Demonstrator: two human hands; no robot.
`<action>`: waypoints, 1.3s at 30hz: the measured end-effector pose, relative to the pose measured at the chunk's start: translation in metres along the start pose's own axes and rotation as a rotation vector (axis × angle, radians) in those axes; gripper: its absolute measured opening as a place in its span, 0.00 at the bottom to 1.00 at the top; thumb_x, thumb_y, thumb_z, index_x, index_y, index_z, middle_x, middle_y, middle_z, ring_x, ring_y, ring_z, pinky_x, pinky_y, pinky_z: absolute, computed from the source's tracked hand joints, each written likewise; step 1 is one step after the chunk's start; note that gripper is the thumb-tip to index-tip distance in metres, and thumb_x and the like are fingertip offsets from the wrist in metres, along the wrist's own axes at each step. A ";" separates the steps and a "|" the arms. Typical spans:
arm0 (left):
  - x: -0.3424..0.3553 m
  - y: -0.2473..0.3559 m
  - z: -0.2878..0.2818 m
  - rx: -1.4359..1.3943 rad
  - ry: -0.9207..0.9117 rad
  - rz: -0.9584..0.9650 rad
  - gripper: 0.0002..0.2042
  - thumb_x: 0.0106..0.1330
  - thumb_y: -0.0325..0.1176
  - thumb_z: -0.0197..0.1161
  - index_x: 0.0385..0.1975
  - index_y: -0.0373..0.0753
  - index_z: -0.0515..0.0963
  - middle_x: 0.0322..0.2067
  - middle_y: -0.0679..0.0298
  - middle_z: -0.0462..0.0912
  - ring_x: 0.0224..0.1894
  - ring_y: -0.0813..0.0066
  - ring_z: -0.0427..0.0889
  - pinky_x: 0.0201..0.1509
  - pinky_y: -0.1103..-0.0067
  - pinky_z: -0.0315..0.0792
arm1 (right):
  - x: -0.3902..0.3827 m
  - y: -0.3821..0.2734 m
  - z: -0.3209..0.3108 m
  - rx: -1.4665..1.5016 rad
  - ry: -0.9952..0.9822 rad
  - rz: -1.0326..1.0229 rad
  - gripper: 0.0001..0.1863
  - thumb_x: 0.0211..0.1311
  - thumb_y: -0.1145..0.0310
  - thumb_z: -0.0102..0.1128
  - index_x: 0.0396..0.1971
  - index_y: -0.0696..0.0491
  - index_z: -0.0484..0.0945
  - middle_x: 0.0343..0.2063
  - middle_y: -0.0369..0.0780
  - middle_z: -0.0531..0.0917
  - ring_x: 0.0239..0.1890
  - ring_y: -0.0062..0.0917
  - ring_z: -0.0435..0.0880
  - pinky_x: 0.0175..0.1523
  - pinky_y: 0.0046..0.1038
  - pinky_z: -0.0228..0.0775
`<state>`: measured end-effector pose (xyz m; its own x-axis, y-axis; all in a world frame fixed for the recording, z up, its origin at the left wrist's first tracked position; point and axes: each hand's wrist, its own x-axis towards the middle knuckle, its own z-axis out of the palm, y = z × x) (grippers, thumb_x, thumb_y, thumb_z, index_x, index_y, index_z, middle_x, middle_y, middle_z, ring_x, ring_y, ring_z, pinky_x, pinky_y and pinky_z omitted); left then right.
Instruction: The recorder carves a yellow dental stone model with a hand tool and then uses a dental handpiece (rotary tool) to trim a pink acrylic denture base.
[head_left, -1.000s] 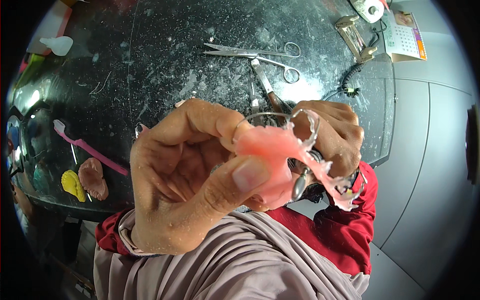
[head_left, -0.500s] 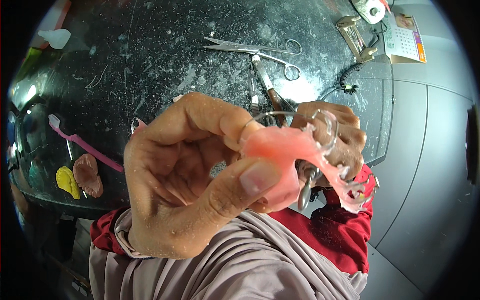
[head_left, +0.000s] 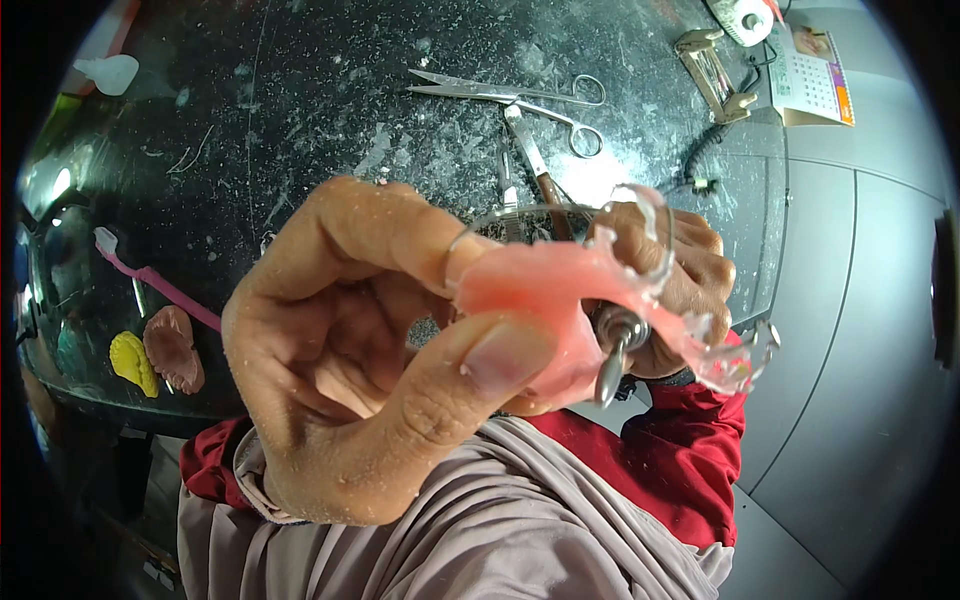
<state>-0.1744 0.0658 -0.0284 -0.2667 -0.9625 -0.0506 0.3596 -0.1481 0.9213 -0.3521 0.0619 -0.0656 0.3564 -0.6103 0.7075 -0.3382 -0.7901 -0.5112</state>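
Close up, my left hand [head_left: 340,370] pinches a pink acrylic dental plate [head_left: 540,290] between thumb and forefinger. Bent wire clasps and clear, ragged acrylic edges stick out of the plate on its upper and right sides. Behind it, my right hand [head_left: 690,265] is closed around a rotary handpiece [head_left: 620,325], whose body is mostly hidden by the hand and plate. Its pointed metal bur [head_left: 610,378] shows just beside the plate's inner edge; whether they touch I cannot tell. Pale dust specks cling to my left fingers and thumb.
Scissors [head_left: 500,95], a brown-handled knife [head_left: 530,150] and another slim tool lie beyond my hands on the dusty dark tabletop [head_left: 330,110]. At left are a pink toothbrush [head_left: 160,280], a yellow mould piece [head_left: 130,362] and a brownish one [head_left: 174,350]. A calendar [head_left: 808,85] stands far right.
My left hand has shifted slightly left and turned the plate a little, its right end rising. More of the handpiece's tip now shows through the gap in the plate.
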 end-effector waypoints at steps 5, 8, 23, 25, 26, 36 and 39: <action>0.004 -0.024 0.012 0.041 0.035 0.031 0.18 0.52 0.34 0.60 0.36 0.33 0.61 0.25 0.68 0.67 0.24 0.86 0.72 0.22 0.90 0.70 | 0.001 -0.006 -0.016 -0.106 -0.013 0.159 0.22 0.33 0.50 0.62 0.13 0.54 0.68 0.10 0.35 0.67 0.11 0.25 0.70 0.15 0.23 0.60; 0.008 -0.013 0.011 -0.163 -0.030 -0.148 0.18 0.52 0.35 0.59 0.36 0.32 0.62 0.25 0.66 0.69 0.23 0.82 0.75 0.24 0.84 0.75 | 0.002 -0.007 -0.017 -0.069 -0.016 0.126 0.22 0.33 0.51 0.63 0.13 0.54 0.68 0.10 0.35 0.67 0.11 0.25 0.69 0.14 0.22 0.60; 0.000 -0.014 0.023 -0.077 0.050 0.000 0.18 0.53 0.43 0.55 0.30 0.31 0.65 0.21 0.53 0.75 0.22 0.69 0.77 0.25 0.76 0.75 | 0.000 -0.014 -0.011 -0.209 -0.138 0.249 0.23 0.37 0.48 0.61 0.10 0.53 0.66 0.06 0.33 0.64 0.08 0.22 0.67 0.11 0.20 0.57; -0.001 -0.012 0.025 -0.058 0.135 -0.018 0.19 0.53 0.44 0.55 0.29 0.31 0.65 0.21 0.53 0.75 0.21 0.69 0.77 0.25 0.75 0.75 | -0.002 -0.011 -0.008 -0.216 -0.136 0.183 0.24 0.38 0.47 0.59 0.10 0.54 0.66 0.07 0.34 0.65 0.09 0.22 0.68 0.11 0.20 0.58; 0.000 -0.013 0.023 -0.060 0.133 -0.019 0.19 0.53 0.44 0.55 0.29 0.31 0.65 0.21 0.53 0.75 0.21 0.69 0.77 0.25 0.75 0.75 | -0.004 -0.010 -0.009 -0.219 -0.137 0.185 0.24 0.38 0.47 0.59 0.10 0.54 0.66 0.07 0.34 0.65 0.09 0.22 0.68 0.11 0.20 0.58; 0.002 -0.020 0.001 0.019 -0.048 -0.115 0.15 0.54 0.41 0.53 0.29 0.33 0.65 0.22 0.56 0.74 0.24 0.68 0.77 0.27 0.73 0.75 | -0.003 -0.014 -0.010 -0.276 -0.167 0.141 0.25 0.40 0.44 0.55 0.13 0.55 0.68 0.11 0.37 0.70 0.11 0.23 0.71 0.13 0.20 0.62; 0.002 -0.025 0.001 -0.027 -0.061 -0.063 0.15 0.55 0.39 0.53 0.31 0.32 0.65 0.25 0.54 0.74 0.27 0.68 0.77 0.28 0.74 0.75 | -0.006 -0.013 -0.010 -0.313 -0.172 0.134 0.26 0.42 0.44 0.54 0.13 0.55 0.68 0.11 0.37 0.70 0.11 0.23 0.71 0.13 0.20 0.63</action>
<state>-0.1845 0.0680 -0.0515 -0.3429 -0.9356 -0.0841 0.3639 -0.2148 0.9063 -0.3589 0.0768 -0.0582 0.4231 -0.7287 0.5384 -0.6316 -0.6633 -0.4014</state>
